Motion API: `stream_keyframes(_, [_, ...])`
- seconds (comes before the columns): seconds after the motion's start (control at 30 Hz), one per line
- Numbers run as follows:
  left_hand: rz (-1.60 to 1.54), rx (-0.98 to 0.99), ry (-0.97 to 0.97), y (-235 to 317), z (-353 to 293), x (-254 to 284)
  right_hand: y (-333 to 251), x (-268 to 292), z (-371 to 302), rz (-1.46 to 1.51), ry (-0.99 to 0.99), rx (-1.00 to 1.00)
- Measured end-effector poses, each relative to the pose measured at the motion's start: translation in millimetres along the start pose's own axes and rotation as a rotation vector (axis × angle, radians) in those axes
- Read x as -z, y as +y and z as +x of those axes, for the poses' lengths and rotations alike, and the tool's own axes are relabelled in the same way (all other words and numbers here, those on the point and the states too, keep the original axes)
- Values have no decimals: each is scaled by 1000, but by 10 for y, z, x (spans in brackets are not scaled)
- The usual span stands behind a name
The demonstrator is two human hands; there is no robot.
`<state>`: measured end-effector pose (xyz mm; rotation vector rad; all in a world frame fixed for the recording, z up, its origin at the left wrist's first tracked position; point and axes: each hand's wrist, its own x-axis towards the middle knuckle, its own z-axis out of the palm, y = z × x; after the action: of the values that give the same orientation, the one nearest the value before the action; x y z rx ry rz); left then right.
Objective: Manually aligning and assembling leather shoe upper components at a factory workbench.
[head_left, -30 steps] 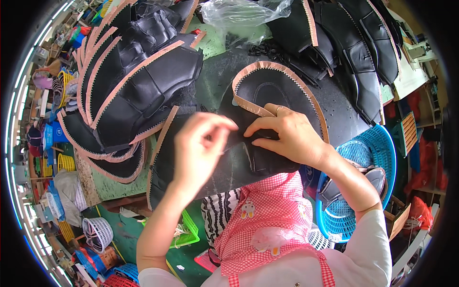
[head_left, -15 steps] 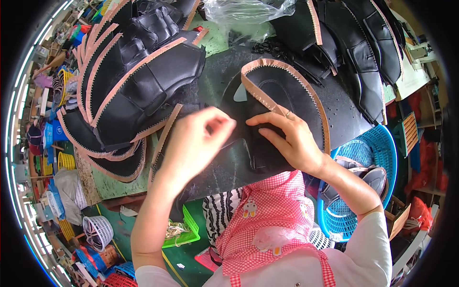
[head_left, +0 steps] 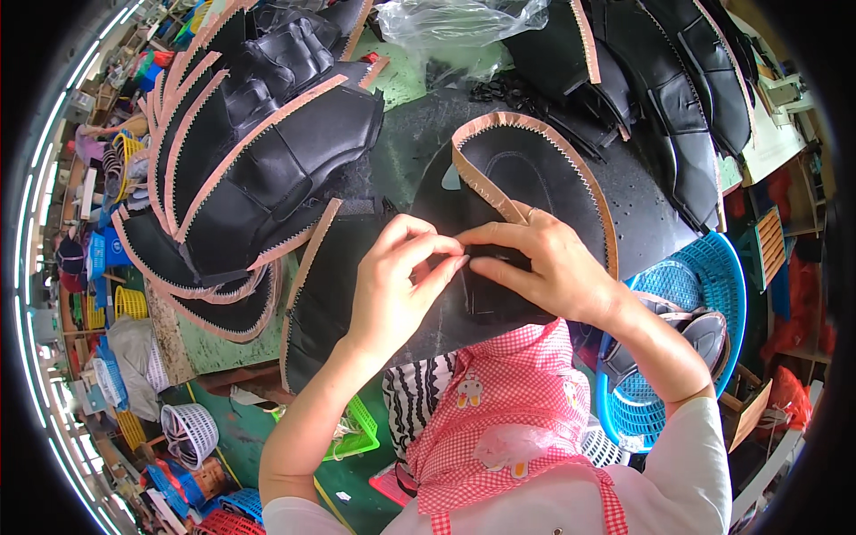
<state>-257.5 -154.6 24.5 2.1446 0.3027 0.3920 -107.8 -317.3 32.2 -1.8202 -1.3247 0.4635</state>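
Observation:
A black leather shoe upper [head_left: 530, 165] lies in front of me, a pinkish-tan strip [head_left: 560, 147] with zigzag stitching along its curved edge. The strip's end runs down beneath the fingers of my right hand [head_left: 557, 263]. That hand rests on the upper, thumb and forefinger closed toward each other. Directly to its left, my left hand [head_left: 397, 281] is pinched, and the fingertips of both hands meet over the upper. Whatever is between them is too small to make out. Another black upper [head_left: 325, 276] with the same edging lies partly under my left wrist.
Overlapping black uppers [head_left: 294, 152] are heaped at the left, and more uppers [head_left: 669, 98] lie at the far right. Clear plastic film [head_left: 455, 22] sits at the back. A blue basket [head_left: 727, 294] holding pieces stands right of the table; a green tray [head_left: 361, 432] is below it.
My left hand has come right and slightly down, its fingertips now meeting those of my right hand. The upper by my left wrist shows more. My right hand has barely moved.

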Motion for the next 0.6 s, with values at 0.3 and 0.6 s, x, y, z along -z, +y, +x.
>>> stream_keyframes(0.3, [194,185,171,-32,293,520,137,-63,-16,-86,30,95])
stream_keyframes(0.6, [16,274,-58,-276,371,667,131,-100,13,-117,61,102])
